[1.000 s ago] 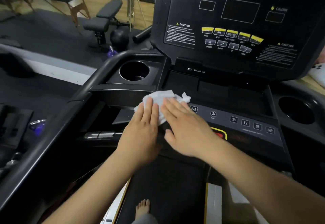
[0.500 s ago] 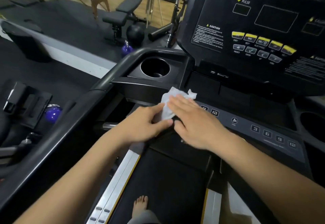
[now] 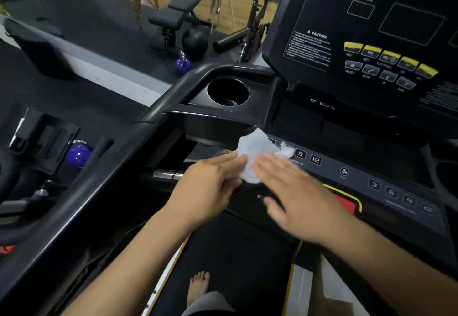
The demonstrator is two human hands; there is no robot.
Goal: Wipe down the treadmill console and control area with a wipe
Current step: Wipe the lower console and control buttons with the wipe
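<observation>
Bare forearms, no sleeves; bare foot (image 3: 199, 286); grey trouser leg (image 3: 208, 303) below.

Crumpled white wipe (image 3: 255, 153), on dark control strip (image 3: 359, 181) left end

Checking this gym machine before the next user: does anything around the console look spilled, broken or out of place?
Nothing stands out. The cup holder looks empty, the button strip looks intact, and the only loose item is the crumpled wipe under the left hand and right hand.
</observation>
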